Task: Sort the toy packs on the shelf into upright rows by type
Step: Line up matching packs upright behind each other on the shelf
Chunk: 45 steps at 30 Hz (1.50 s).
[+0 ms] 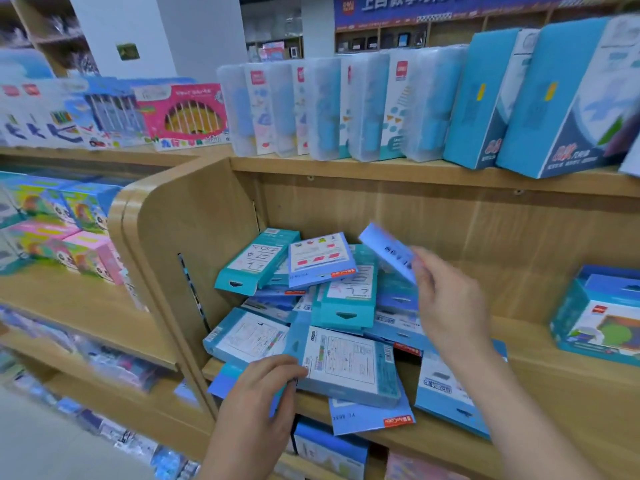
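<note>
Left hand (258,386) grips a white-faced pack (349,362) lying on the shelf (554,386); right hand (446,296) pinches a blue pack (388,249) raised above.

Single head-worn view, looking forward and down
The wide-angle camera sat close to the wooden shelf (540,362), its side panel (194,237) at 9 o'clock, the upper shelf (381,171) at 12 o'clock.
</note>
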Each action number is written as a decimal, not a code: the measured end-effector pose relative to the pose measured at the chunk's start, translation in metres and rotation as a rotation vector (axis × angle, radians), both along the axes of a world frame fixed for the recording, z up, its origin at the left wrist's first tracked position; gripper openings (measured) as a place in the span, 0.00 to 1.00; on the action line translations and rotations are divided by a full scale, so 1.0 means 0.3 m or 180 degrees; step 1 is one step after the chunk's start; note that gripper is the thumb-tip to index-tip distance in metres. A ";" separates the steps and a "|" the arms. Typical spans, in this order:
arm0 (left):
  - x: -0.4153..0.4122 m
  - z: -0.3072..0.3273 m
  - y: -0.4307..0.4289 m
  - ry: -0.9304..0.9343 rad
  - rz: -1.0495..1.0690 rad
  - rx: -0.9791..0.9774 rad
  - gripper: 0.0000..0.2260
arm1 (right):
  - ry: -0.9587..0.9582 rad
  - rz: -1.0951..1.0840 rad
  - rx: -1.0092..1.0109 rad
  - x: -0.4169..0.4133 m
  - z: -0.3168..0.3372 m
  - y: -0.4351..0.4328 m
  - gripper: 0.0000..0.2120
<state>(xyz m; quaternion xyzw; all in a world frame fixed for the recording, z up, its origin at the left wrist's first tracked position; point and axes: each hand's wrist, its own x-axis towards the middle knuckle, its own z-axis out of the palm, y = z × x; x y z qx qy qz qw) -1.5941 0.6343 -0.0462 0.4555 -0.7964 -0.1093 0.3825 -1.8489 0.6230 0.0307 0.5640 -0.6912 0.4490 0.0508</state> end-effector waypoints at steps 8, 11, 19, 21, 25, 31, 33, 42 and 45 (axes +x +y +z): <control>-0.019 0.223 0.003 0.1849 -0.0316 0.0866 0.20 | -0.2897 0.1103 0.0355 -0.006 0.218 0.124 0.10; -0.042 0.289 0.000 0.2159 -0.0502 0.1021 0.27 | -0.3098 0.1338 0.0723 0.014 0.194 0.129 0.11; -0.074 0.319 0.001 0.2481 -0.0669 0.1661 0.18 | -0.3112 0.1647 0.0980 0.040 0.186 0.133 0.10; -0.080 0.319 0.009 0.2629 -0.0666 0.1836 0.18 | -0.3134 0.1507 0.0813 0.052 0.180 0.128 0.09; -0.099 0.279 0.034 0.3144 -0.0460 0.2070 0.16 | -0.2606 0.1279 0.0260 0.086 0.170 0.145 0.12; -0.114 0.193 0.079 0.3446 -0.0207 0.2351 0.17 | -0.2552 0.1651 0.0522 0.128 0.098 0.179 0.14; -0.111 0.167 0.092 0.3380 -0.0133 0.2432 0.18 | -0.2671 0.1616 0.0477 0.118 0.073 0.185 0.14; -0.115 0.110 0.132 0.2813 -0.0205 0.2328 0.17 | -0.2967 0.1647 0.0482 0.085 -0.014 0.234 0.15; -0.120 0.126 0.124 0.2503 -0.0395 0.2492 0.20 | -0.2975 0.1484 0.0408 0.065 -0.030 0.242 0.15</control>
